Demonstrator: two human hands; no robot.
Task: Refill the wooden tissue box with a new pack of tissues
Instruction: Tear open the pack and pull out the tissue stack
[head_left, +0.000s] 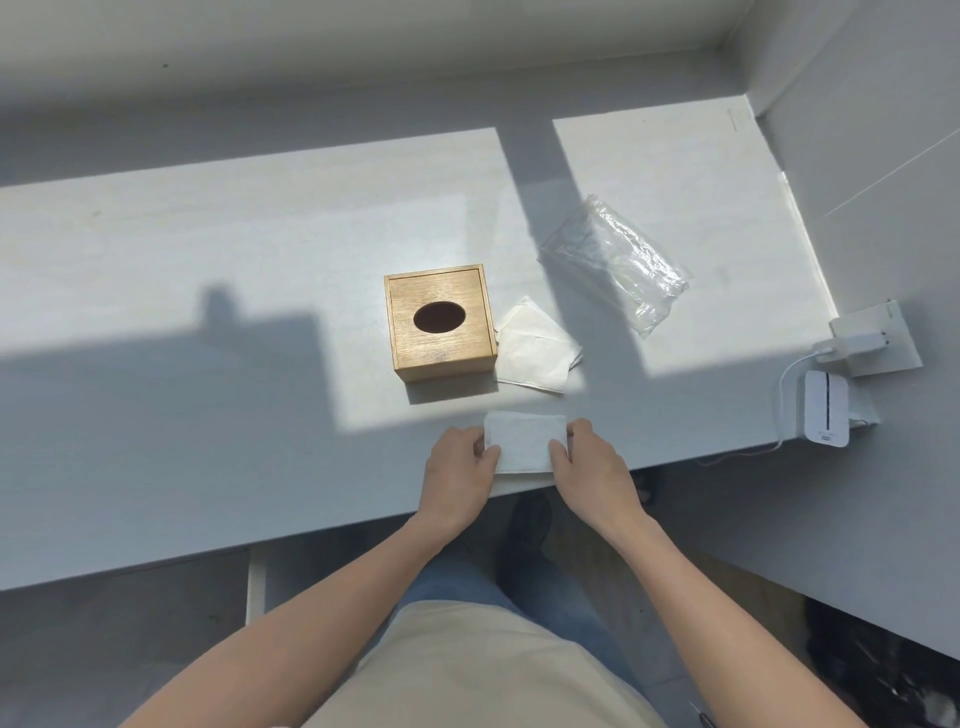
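Observation:
A square wooden tissue box (441, 322) with a dark oval hole in its lid stands upright in the middle of the white table (208, 312). Just right of it lie a few loose folded tissues (535, 348). Near the table's front edge a white stack of tissues (524, 441) is held from both sides: my left hand (460, 467) grips its left end and my right hand (592, 467) grips its right end. An empty-looking clear plastic wrapper (615, 254) lies crumpled at the back right.
A white charger plugged into a wall socket (872, 338) and a white device (826, 410) with a cable sit at the table's right end. A wall bounds the right side. Sunlit patches and shadows cross the tabletop. My legs and a dark shoe show below the front edge.

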